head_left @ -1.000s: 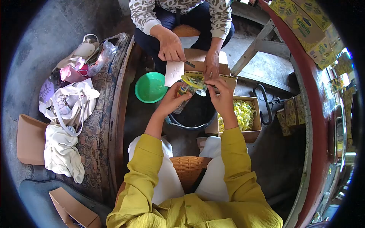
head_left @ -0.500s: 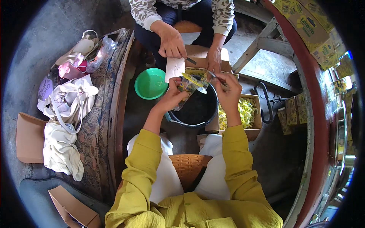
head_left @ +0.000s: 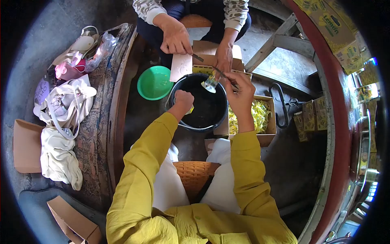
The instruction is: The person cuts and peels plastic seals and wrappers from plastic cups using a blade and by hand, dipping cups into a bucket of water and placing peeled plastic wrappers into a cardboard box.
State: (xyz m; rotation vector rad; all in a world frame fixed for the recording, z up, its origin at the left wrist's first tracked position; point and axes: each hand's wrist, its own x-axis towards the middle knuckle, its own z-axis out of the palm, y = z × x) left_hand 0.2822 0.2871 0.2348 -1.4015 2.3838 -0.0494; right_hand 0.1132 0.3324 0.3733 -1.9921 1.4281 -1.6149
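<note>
My left hand (head_left: pixel 183 101) is curled closed over the left side of a black bucket (head_left: pixel 219 119). A small yellow scrap (head_left: pixel 190 110) shows at its underside; the rest of what it holds is hidden. My right hand (head_left: pixel 240 92), above the bucket's right rim, grips a thin dark knife (head_left: pixel 219 72) pointing up and left. Below the blade, a clear and yellow packet (head_left: pixel 210 83) hangs over the bucket at a co-worker's hand (head_left: pixel 224 57). The co-worker's other hand (head_left: pixel 176 38) holds a short dark blade (head_left: pixel 198 57) beside a pale card (head_left: pixel 181 67).
A green basin (head_left: pixel 154 83) stands left of the bucket. A cardboard box (head_left: pixel 266 140) of yellow-green strips (head_left: pixel 260 117) is at the right. Bags and cloth (head_left: pixel 61 156) lie left, by a patterned bench (head_left: pixel 95 134). A wooden frame (head_left: pixel 294 42) and printed lemon cartons (head_left: pixel 331 24) are at the right.
My left hand has moved down and left, away from my right hand, and turned into a fist. The clear packet it held is out of view. The co-worker's hands have shifted slightly.
</note>
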